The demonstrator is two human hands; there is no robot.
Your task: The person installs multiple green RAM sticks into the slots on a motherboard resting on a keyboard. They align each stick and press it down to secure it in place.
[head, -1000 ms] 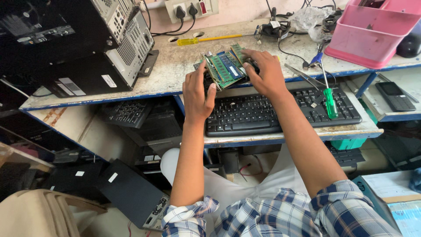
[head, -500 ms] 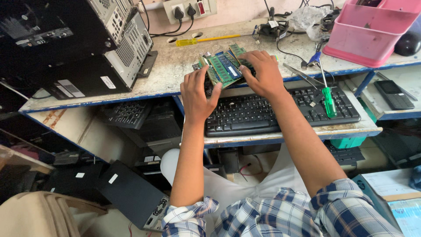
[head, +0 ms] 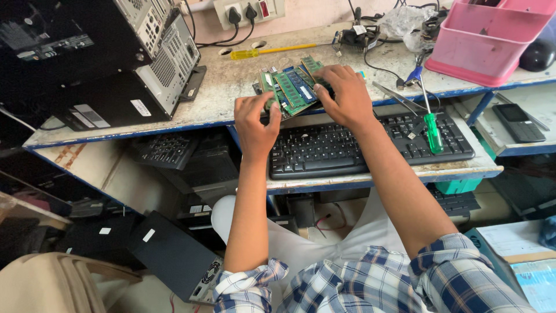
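A fanned stack of green memory modules [head: 292, 87] lies at the front edge of the worn bench top [head: 231, 93]. My left hand [head: 255, 119] grips the stack's left end with its fingers curled on it. My right hand [head: 341, 95] covers and holds the right end. Both hands hover above a black keyboard [head: 324, 150] on the lower shelf.
A black computer tower [head: 116, 58] lies at the left. A yellow-handled screwdriver [head: 272, 51] rests behind the modules, a green-handled one [head: 431, 130] and tweezers [head: 399, 98] on the right. A pink tray [head: 489, 37], a phone [head: 518, 122] and a wall socket strip [head: 249, 10] stand nearby.
The hands have shifted slightly on the memory modules, and the stack now looks a little more fanned out. Nothing else has moved.
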